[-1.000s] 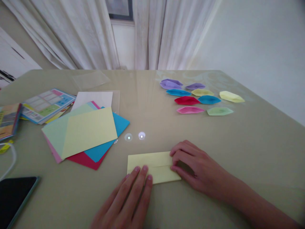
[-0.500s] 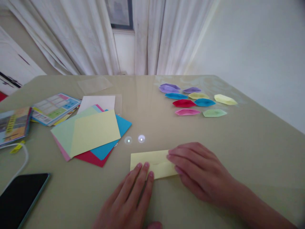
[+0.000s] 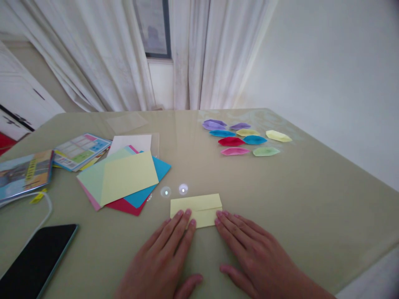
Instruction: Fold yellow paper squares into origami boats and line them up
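A pale yellow paper (image 3: 196, 203), folded into a long strip with a crease along its middle, lies flat on the table. Resting on its left part are the fingertips of my left hand (image 3: 168, 253), fingers stretched out and thumb apart. My right hand (image 3: 252, 249) lies with extended fingers on the lower right corner of the strip, its thumb spread toward the left. Both hands press from above and grasp nothing. The strip's lower left part is hidden under my left fingers.
Left of the strip lies a fanned stack of coloured sheets (image 3: 129, 176). Further left are a printed card (image 3: 82, 150), a booklet (image 3: 25, 174), a white cable (image 3: 50, 207) and a phone (image 3: 37, 257). Several small folded paper boats, including a red one (image 3: 231, 141), sit at the back right.
My right hand has moved down and slightly left, from the strip's right end to its lower right corner, uncovering the upper right. The camera view has shifted a little.
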Action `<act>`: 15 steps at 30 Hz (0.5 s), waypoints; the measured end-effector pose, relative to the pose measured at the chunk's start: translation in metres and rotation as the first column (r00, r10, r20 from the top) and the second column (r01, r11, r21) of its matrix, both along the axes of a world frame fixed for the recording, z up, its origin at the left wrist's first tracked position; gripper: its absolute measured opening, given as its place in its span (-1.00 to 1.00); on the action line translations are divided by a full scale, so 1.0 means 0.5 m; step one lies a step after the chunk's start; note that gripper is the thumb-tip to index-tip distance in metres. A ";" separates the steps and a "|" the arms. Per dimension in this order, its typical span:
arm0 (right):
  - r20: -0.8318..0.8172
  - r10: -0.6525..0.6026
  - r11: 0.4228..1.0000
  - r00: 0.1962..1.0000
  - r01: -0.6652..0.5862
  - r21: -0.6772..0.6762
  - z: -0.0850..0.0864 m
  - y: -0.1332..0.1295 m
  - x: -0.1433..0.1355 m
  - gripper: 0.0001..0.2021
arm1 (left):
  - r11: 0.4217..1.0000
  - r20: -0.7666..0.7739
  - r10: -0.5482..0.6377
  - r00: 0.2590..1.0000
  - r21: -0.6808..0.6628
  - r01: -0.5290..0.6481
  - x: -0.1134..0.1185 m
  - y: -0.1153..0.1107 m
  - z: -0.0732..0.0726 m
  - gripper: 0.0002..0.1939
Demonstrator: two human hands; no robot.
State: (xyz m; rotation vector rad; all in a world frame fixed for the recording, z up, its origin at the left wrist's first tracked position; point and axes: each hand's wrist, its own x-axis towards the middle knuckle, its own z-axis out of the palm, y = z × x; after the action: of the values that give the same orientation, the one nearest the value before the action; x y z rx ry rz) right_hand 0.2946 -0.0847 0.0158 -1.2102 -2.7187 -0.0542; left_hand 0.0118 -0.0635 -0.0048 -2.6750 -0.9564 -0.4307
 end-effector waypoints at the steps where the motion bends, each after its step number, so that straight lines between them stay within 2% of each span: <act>1: 0.004 -0.009 1.000 1.000 0.009 -0.001 -0.001 -0.003 0.005 -0.33 | 1.000 -0.010 -0.007 1.000 0.008 0.007 -0.004 0.001 0.002 -0.22; 5: -0.014 -0.036 0.999 0.999 0.036 -0.001 -0.009 -0.009 0.012 -0.32 | 0.997 -0.050 -0.005 0.999 0.072 0.009 -0.039 0.001 0.008 -0.21; 10: -0.011 -0.018 1.000 1.000 0.018 0.010 -0.018 -0.010 0.009 -0.28 | 0.993 -0.037 0.042 0.998 0.115 -0.037 -0.103 -0.012 0.016 -0.35; 12: -0.035 -0.018 0.999 0.999 0.019 0.026 -0.021 -0.010 0.007 -0.29 | 0.989 0.011 0.089 0.996 0.118 -0.089 -0.093 -0.016 0.023 -0.37; 13: -0.051 -0.021 0.999 0.998 0.023 0.035 -0.023 -0.010 0.005 -0.31 | 0.985 0.044 0.119 0.992 0.119 -0.124 -0.075 -0.016 0.026 -0.39; 15: -0.081 -0.032 0.998 0.996 0.036 0.044 -0.026 -0.011 0.002 -0.37 | 0.990 0.076 0.101 0.992 0.093 -0.108 -0.019 -0.012 0.029 -0.44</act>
State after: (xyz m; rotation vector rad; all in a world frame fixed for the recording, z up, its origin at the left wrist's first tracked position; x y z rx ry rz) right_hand 0.2957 -0.0900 0.0028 -1.2189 -2.6144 -0.0695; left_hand 0.0025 -0.0694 0.0099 -2.5243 -1.0624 -0.5384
